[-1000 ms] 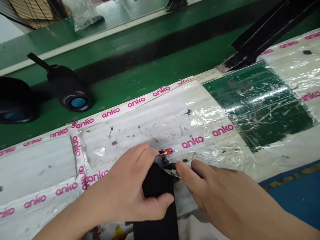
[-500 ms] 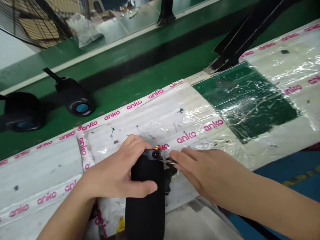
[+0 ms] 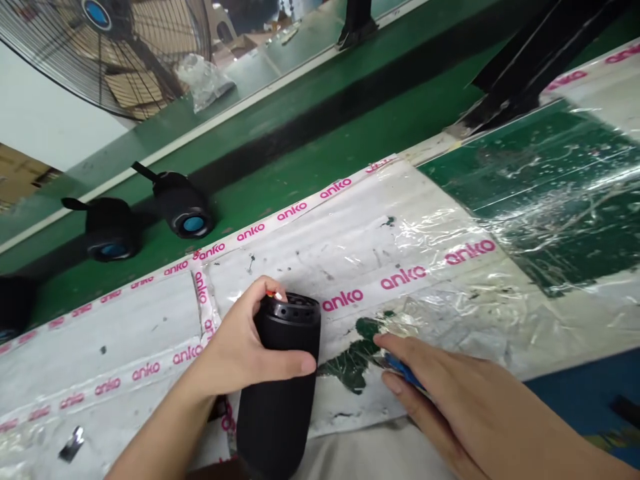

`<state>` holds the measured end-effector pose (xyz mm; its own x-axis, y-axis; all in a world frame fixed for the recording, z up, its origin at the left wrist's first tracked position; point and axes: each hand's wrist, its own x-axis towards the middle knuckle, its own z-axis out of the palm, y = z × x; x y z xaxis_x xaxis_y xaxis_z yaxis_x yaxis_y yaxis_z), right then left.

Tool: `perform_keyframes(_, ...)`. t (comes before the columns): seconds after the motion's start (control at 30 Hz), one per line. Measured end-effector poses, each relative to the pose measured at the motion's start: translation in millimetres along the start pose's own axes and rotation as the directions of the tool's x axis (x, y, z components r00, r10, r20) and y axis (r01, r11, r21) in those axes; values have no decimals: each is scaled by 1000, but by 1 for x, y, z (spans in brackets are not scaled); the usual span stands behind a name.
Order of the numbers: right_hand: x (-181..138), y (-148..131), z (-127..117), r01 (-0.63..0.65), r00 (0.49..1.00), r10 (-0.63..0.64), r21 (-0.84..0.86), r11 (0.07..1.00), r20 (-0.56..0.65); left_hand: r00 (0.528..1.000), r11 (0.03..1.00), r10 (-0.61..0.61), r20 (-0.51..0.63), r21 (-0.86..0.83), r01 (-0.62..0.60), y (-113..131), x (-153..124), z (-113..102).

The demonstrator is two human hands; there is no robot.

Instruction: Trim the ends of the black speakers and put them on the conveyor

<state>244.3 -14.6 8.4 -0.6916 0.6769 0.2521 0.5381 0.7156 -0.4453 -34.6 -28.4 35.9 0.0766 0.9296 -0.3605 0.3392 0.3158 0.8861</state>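
Observation:
My left hand is wrapped round a black cylindrical speaker, tilted with its upper end away from me. The thumb lies along the fabric side. At the top is a dark ring-shaped end with small holes. Beside my left fingertips, red and yellow wires with a white connector stick out of that end. My right hand is apart from the speaker, to its right. Between its thumb and fingers shows a small blue object, mostly hidden, so its kind is unclear.
Several black speakers with straps, such as this one, lie on the green surface behind. A large fan and a crumpled plastic bag are at the back left. White taped sheeting covers the near bench. A black post rises at right.
My right hand has left the speaker's end, moved right and down, and now holds something blue. The speaker has turned, showing its ring-shaped end. The view has shifted.

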Motion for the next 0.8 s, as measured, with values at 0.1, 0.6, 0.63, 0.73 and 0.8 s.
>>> perform_keyframes(0.1, 1, -2, -2, 13, 999, -12, -8, 1000, 51, 955, 964, 244, 167, -147, -220, -12, 19, 4)
perform_keyframes(0.6, 7, -8, 6, 0, 989, 25, -168, 986, 148, 837, 894, 449, 312, -145, -425, -23, 39, 8)
perform_keyframes(0.63, 7, -8, 7, -2, 988, 28, -171, 985, 154, 837, 893, 450, 312, -146, -426, -24, 39, 8)
perform_keyframes(0.73, 8, -10, 9, -4, 986, 34, -184, 983, 160, 835, 891, 453, 312, -146, -429, -25, 40, 9)
perform_keyframes(0.8, 7, -12, 10, -6, 988, 36, -193, 981, 151, 833, 890, 455, 314, -147, -431, -25, 40, 8)
